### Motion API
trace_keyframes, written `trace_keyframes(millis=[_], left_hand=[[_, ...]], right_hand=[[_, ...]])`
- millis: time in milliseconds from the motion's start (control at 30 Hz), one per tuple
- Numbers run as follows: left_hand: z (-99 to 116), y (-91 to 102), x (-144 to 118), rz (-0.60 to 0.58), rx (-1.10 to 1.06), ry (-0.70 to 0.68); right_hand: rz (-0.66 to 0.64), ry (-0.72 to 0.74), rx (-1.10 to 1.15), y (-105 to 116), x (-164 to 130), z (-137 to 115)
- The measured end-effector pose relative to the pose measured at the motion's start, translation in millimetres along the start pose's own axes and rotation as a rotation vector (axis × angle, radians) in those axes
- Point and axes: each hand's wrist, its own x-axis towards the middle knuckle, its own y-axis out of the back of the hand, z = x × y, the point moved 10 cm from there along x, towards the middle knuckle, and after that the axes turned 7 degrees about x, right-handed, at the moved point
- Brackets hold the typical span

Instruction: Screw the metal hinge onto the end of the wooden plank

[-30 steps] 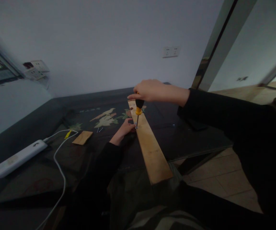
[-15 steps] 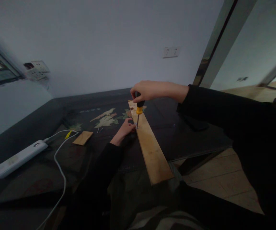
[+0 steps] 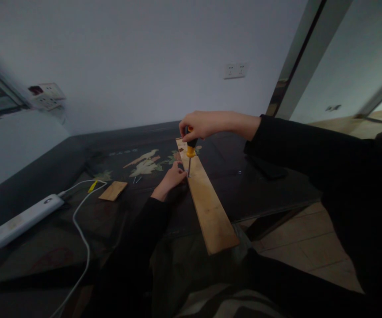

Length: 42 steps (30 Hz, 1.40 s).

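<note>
Wooden plank [image 3: 207, 201]: right hand [image 3: 201, 125] grips upright screwdriver [image 3: 190, 149]; left hand [image 3: 173, 176], at 9 o'clock, pinches the screw [image 3: 187, 173]. Driving step; keep shaft vertical.

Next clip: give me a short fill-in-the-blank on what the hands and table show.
1. The right hand grips a ____ by its black-and-yellow handle.
2. Its tip stands on the long wooden ____.
3. The left hand rests at the tip, beside the plank's ____ edge.
4. A white ____ trails from the power strip.

Missing: screwdriver; plank; left; cable

No readable text — too blurred
</note>
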Motion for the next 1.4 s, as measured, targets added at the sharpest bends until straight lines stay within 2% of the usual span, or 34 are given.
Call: trace_keyframes(millis=[133,367,600,800,967,1100,1267,1400], left_hand=[[7,5.1,-2,0.03,-0.019,-0.046],[8,5.4,-4,0.033,0.011,-0.02],[6,0.9,-5,0.0,0.009,0.0],[8,0.1,-5,-0.004,-0.02,-0.004],[7,1.2,-4,0.011,0.026,-0.004],[6,0.8,-3,0.009,0.028,-0.013],[4,0.4,-2,-0.002,0.011,-0.022],[3,-0.7,-1,-0.007,0.008,-0.023]], right_hand=[[-0.014,0.011,0.013,1,0,1],[0.027,-0.057,-0.032,2,-2,3],[-0.101,0.008,-0.009,-5,-2,-6],[-0.003,-0.039,-0.02,1,-1,-7],[-0.061,0.023,-0.01,-4,-2,-15],[-0.017,-0.016,-0.024,-1,1,-8],[-0.056,0.093,-0.049,-6,3,-14],[0.007,0.038,-0.082,-2,2,-9]])
